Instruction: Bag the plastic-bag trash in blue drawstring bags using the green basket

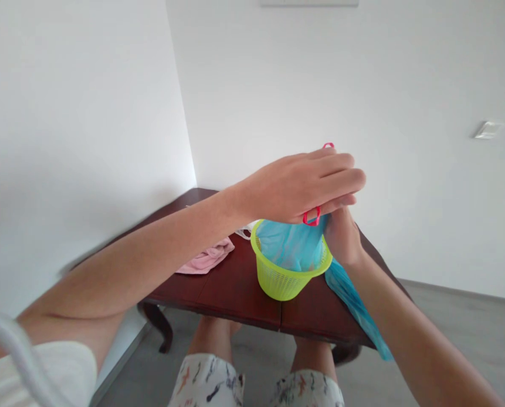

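A blue plastic bag point(292, 246) fills the inside of a lime-green basket point(280, 280), its upper part drawn up toward my hands. My left hand point(305, 183) lies palm-down over the gathered top, fingers pressed together. Beneath and to the right, my right hand point(343, 234) is closed around the gathered blue plastic, its fingers largely covered by the left hand. A red loop point(311, 217) shows under my left hand, and another bit of red pokes out above it. More blue plastic point(354, 297) trails beside the basket and over the table's front edge.
The basket stands on a dark red-brown wooden table point(235, 288) with curved legs. A pink cloth point(210, 257) lies left of the basket, partly behind my forearm. Something white point(247, 230) is just behind it. White walls border the table; a switch point(488, 129) is at right.
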`<action>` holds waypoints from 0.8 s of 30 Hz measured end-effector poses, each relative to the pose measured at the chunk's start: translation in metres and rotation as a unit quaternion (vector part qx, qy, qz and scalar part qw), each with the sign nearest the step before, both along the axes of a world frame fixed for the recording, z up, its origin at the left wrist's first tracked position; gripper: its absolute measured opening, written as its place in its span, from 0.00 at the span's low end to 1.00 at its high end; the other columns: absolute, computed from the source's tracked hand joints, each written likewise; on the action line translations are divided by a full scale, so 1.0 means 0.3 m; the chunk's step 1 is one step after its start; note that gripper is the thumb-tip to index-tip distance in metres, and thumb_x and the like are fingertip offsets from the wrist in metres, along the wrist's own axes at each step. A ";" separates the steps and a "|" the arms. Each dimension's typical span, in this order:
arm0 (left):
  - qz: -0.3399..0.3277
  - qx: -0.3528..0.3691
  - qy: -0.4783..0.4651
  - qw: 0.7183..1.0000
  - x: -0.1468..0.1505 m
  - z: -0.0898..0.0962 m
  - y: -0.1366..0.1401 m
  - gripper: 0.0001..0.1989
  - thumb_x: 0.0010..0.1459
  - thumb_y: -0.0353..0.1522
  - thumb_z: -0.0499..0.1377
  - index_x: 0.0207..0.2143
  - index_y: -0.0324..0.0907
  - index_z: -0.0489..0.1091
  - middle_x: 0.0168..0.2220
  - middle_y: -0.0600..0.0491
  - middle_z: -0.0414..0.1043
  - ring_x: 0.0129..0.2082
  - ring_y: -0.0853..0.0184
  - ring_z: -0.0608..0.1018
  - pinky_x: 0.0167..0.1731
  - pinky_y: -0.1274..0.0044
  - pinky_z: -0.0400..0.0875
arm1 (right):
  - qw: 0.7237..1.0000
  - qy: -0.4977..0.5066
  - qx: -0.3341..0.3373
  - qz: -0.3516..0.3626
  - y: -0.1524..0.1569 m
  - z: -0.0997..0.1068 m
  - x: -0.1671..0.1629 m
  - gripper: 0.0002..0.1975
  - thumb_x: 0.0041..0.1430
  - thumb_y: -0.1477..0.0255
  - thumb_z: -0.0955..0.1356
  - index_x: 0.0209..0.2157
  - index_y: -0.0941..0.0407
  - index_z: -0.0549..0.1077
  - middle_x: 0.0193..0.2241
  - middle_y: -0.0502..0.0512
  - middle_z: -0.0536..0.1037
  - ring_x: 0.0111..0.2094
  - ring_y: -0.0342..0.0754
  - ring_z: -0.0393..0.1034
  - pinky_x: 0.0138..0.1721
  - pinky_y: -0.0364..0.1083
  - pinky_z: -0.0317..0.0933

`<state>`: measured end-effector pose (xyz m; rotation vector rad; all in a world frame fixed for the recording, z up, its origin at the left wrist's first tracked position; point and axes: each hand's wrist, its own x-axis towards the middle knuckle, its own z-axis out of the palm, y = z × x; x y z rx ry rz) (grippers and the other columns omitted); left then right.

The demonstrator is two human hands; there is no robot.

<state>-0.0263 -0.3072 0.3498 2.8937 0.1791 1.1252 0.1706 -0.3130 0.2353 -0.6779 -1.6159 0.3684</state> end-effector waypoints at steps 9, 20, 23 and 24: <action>-0.008 -0.018 -0.038 0.999 -0.007 -0.054 0.006 0.12 0.85 0.45 0.60 0.49 0.49 0.75 0.56 0.41 0.79 0.63 0.48 0.80 0.56 0.61 0.82 | 0.990 0.070 -0.069 0.097 -0.006 0.033 0.000 0.22 0.71 0.41 0.79 0.40 0.46 0.85 0.38 0.53 0.86 0.48 0.60 0.85 0.49 0.59 0.84; -0.092 -0.012 -0.108 0.990 -0.011 -0.065 -0.013 0.21 0.90 0.44 0.47 0.51 0.47 0.77 0.55 0.39 0.81 0.60 0.52 0.84 0.66 0.58 0.80 | 0.981 -0.045 -0.092 0.165 -0.042 0.064 -0.006 0.03 0.64 0.69 0.76 0.36 0.49 0.87 0.33 0.51 0.87 0.42 0.58 0.85 0.44 0.56 0.81; -0.129 -0.072 -0.093 0.985 -0.006 -0.067 -0.021 0.24 0.91 0.47 0.46 0.57 0.48 0.80 0.61 0.40 0.83 0.66 0.53 0.84 0.69 0.59 0.80 | 0.962 0.045 -0.131 0.236 -0.061 0.085 -0.007 0.08 0.65 0.59 0.76 0.37 0.48 0.86 0.36 0.55 0.88 0.46 0.64 0.87 0.46 0.62 0.83; -0.135 -0.099 -0.084 0.982 -0.002 -0.069 -0.018 0.26 0.90 0.50 0.46 0.58 0.48 0.81 0.63 0.40 0.84 0.69 0.53 0.83 0.69 0.59 0.80 | 0.955 0.080 -0.142 0.248 -0.067 0.093 -0.007 0.13 0.68 0.54 0.75 0.38 0.48 0.86 0.37 0.56 0.89 0.48 0.66 0.87 0.46 0.64 0.84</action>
